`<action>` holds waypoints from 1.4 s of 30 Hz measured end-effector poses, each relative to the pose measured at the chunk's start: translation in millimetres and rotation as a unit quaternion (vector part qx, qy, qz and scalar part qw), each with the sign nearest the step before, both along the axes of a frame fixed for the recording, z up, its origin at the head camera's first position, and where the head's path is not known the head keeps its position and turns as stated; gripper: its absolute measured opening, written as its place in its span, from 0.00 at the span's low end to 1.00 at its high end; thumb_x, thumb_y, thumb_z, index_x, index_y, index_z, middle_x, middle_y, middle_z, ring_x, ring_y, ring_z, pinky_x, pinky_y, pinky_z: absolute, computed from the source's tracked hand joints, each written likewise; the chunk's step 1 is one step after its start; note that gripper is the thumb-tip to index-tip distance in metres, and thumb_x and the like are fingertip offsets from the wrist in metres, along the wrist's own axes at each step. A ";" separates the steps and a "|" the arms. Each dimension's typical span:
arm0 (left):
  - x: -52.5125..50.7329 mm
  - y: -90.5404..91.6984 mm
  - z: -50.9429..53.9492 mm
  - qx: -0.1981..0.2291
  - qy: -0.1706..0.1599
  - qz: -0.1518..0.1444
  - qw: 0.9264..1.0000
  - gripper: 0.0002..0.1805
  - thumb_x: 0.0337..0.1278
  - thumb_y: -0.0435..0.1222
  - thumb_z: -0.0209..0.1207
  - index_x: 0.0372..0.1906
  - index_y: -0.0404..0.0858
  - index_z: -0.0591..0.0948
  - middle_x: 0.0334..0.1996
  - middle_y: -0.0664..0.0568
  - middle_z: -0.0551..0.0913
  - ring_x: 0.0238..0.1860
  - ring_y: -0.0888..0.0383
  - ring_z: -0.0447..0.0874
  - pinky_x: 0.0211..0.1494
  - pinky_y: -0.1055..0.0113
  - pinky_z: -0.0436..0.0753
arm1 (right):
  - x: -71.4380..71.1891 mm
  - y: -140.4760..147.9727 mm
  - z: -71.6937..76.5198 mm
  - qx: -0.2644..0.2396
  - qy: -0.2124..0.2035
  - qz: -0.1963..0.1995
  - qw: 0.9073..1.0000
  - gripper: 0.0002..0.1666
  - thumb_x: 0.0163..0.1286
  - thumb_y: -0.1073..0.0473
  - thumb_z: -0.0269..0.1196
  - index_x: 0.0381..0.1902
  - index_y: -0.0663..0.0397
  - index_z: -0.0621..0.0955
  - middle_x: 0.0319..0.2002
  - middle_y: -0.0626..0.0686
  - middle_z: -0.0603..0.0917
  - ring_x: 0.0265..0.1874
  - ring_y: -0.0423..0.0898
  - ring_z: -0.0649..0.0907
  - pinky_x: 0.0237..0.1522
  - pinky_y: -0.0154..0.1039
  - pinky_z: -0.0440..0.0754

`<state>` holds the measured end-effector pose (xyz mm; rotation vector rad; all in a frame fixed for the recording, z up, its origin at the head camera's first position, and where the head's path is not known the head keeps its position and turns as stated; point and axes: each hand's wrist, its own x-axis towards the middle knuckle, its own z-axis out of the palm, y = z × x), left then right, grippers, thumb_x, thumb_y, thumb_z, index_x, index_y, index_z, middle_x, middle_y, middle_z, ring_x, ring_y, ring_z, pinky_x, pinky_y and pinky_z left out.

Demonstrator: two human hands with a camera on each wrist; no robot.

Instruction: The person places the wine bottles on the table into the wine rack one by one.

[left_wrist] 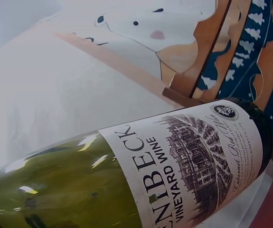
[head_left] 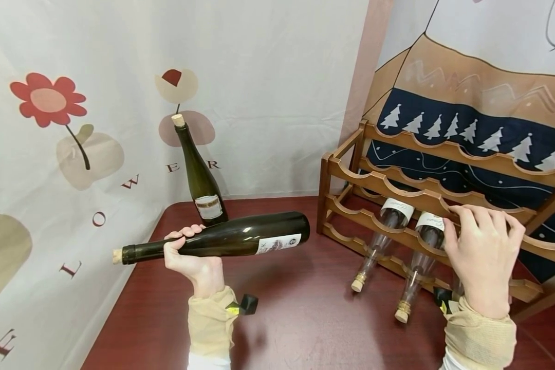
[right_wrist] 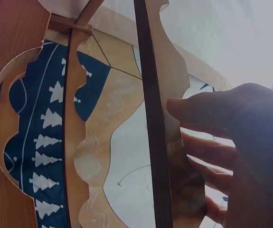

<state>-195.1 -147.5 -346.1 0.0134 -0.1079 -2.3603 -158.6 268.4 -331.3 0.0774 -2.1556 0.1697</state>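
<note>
My left hand (head_left: pixel 191 257) grips a dark green wine bottle (head_left: pixel 240 234) around its neck and shoulder. The bottle lies nearly level above the table, its cork pointing left and its base toward the rack. Its white label (left_wrist: pixel 188 161) reads "VINEYARD WINE" in the left wrist view. At the right, my right hand (head_left: pixel 485 252) holds the upper front rail of the wooden wine rack (head_left: pixel 379 180). In the right wrist view, the fingertips and thumb meet the edge of the rail (right_wrist: pixel 167 142).
Another corked green bottle (head_left: pixel 201 177) stands upright at the back left. Two clear bottles, one (head_left: pixel 388 221) left of the other (head_left: pixel 425 244), slant through the rack, corks toward me. Something else there is mostly hidden by my right hand. A printed curtain (head_left: pixel 277 103) hangs behind the red-brown table (head_left: pixel 305 308).
</note>
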 end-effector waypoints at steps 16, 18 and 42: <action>-0.5 10.5 3.5 0.022 -0.014 -0.060 0.998 0.04 0.33 0.26 0.43 0.17 0.37 0.67 0.10 0.49 0.70 0.14 0.54 0.69 0.26 0.64 0.72 | -13.2 -39.9 1.7 -0.028 0.041 0.097 0.994 0.24 0.68 0.52 0.57 0.52 0.65 0.77 0.57 0.68 0.75 0.63 0.64 0.70 0.70 0.67 0.49; -1.1 12.9 2.8 0.017 -0.013 -0.064 0.998 0.07 0.39 0.27 0.40 0.17 0.37 0.68 0.10 0.49 0.70 0.14 0.54 0.70 0.27 0.64 0.73 | -14.9 -45.9 1.3 -0.024 0.035 0.120 0.992 0.31 0.70 0.42 0.52 0.54 0.64 0.77 0.56 0.67 0.76 0.62 0.64 0.71 0.69 0.65 0.52; -3.3 43.2 -8.7 0.016 -0.032 -0.142 0.989 0.05 0.36 0.27 0.42 0.17 0.38 0.68 0.10 0.50 0.71 0.14 0.56 0.70 0.28 0.65 0.72 | -15.0 -118.7 -20.3 0.093 -0.083 0.267 0.956 0.52 0.54 0.21 0.53 0.65 0.52 0.70 0.57 0.56 0.77 0.61 0.56 0.73 0.67 0.56 0.61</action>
